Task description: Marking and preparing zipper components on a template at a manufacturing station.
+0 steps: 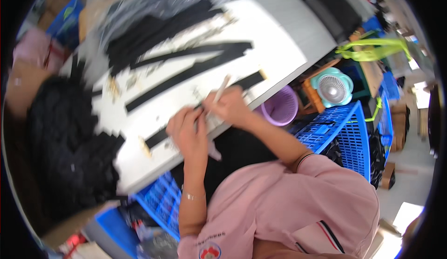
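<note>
The black strip (157, 139) lies flat on the white desk (279, 40), directly at both grips, its middle covered by them. Its long axis runs slantwise: one end emerges to the left of the left grip and nearer the body, the other to the right of the right grip and farther off. The left hand (188, 126) is nearer the first end, the right hand (227, 106) nearer the second. The two hands are close together along the strip, their fingertips almost meeting.

The right grip is closed around a slim pale stick (224, 87), which slants up and away above the knuckles; its working end is hidden. The right forearm comes in from the lower right. The left hand reaches almost straight forward, knuckles up, fingers bent down at the strip; blur hides the contact, so I cannot tell whether this grip pinches the strip or merely rests on it.

Beyond the grips, two more black strips, a nearer one (163, 89) and a farther one (186, 53), converge toward their right ends. Well left of the left grip is a heap of black material (70, 142).
</note>
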Demonstrator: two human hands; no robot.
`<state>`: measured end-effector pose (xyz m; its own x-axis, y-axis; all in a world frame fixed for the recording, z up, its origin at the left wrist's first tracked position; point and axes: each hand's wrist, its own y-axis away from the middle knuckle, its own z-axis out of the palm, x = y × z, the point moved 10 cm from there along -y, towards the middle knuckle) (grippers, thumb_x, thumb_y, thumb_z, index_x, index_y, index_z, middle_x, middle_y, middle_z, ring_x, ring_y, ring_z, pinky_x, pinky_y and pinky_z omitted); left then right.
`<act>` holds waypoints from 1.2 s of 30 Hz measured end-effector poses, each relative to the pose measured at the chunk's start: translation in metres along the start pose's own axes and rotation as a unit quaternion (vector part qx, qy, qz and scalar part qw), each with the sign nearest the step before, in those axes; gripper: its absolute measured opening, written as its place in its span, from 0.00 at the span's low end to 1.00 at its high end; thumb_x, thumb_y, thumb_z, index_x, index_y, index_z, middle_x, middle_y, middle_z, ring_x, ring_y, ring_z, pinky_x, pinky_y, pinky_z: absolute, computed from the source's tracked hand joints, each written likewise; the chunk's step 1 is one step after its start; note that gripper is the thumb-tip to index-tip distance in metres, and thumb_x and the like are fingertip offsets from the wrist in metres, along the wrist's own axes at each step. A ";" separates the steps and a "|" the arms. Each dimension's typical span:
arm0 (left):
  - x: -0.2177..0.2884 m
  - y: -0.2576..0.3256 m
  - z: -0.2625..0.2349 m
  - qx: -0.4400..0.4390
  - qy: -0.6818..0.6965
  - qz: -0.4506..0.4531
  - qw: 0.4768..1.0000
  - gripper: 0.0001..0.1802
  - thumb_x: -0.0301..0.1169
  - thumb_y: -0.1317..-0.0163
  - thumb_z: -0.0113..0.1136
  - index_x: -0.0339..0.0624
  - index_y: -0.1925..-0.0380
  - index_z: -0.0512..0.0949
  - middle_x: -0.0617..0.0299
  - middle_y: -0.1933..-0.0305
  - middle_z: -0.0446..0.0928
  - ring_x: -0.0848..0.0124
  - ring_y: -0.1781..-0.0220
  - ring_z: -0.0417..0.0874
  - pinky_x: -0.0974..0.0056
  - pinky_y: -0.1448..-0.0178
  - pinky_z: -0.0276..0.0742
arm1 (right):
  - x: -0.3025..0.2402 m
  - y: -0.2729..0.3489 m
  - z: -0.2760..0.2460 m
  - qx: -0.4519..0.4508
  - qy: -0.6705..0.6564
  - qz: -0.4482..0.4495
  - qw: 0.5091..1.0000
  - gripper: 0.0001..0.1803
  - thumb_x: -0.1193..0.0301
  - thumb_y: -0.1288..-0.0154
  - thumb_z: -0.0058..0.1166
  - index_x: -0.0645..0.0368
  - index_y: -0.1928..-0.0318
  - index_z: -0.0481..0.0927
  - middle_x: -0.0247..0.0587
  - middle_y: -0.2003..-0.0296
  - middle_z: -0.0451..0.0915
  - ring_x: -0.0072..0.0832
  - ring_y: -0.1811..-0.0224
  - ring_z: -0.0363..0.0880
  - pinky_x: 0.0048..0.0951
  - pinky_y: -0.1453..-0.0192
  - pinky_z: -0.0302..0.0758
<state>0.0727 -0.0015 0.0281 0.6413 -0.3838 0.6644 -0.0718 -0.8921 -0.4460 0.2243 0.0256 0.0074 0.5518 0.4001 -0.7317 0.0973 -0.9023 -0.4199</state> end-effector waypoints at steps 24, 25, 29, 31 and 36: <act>0.048 -0.016 0.032 -0.046 0.051 0.012 0.998 0.07 0.27 0.39 0.70 0.42 0.61 0.86 0.59 0.52 0.83 0.58 0.47 0.80 0.55 0.39 0.70 | 0.068 0.007 -0.092 0.072 -0.191 0.201 0.958 0.19 0.65 0.21 0.52 0.64 0.67 0.85 0.33 0.74 0.80 0.16 0.73 0.75 0.22 0.68 0.71; 0.056 -0.020 0.042 -0.056 0.065 0.033 0.996 0.07 0.27 0.39 0.70 0.42 0.61 0.86 0.59 0.52 0.84 0.58 0.47 0.80 0.55 0.39 0.71 | 0.067 0.007 -0.091 0.075 -0.196 0.201 0.957 0.19 0.65 0.21 0.52 0.64 0.67 0.85 0.33 0.73 0.81 0.16 0.73 0.75 0.22 0.68 0.72; 0.057 -0.028 0.073 -0.064 0.059 0.051 0.995 0.07 0.27 0.41 0.71 0.43 0.62 0.86 0.60 0.53 0.83 0.57 0.48 0.80 0.54 0.40 0.71 | 0.066 0.006 -0.085 0.046 -0.215 0.224 0.949 0.18 0.66 0.21 0.51 0.65 0.67 0.84 0.33 0.72 0.82 0.15 0.72 0.76 0.21 0.66 0.74; 0.058 -0.029 0.082 -0.060 0.045 0.065 0.995 0.06 0.27 0.42 0.71 0.44 0.65 0.84 0.61 0.53 0.82 0.57 0.47 0.80 0.53 0.40 0.70 | 0.074 0.008 -0.088 0.084 -0.229 0.222 0.944 0.17 0.67 0.22 0.53 0.65 0.67 0.84 0.31 0.73 0.82 0.14 0.72 0.75 0.21 0.67 0.72; 0.067 -0.033 0.082 -0.044 0.052 0.063 0.996 0.05 0.27 0.42 0.72 0.42 0.67 0.85 0.62 0.55 0.83 0.59 0.48 0.80 0.55 0.40 0.69 | 0.067 0.007 -0.098 0.089 -0.229 0.228 0.942 0.16 0.68 0.22 0.54 0.65 0.66 0.85 0.31 0.72 0.82 0.13 0.71 0.75 0.19 0.66 0.72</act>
<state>0.1801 0.0220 0.0383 0.5397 -0.5133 0.6673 -0.2172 -0.8507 -0.4787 0.3435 0.0303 0.0084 0.0835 0.0408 -0.9957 -0.2267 -0.9722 -0.0588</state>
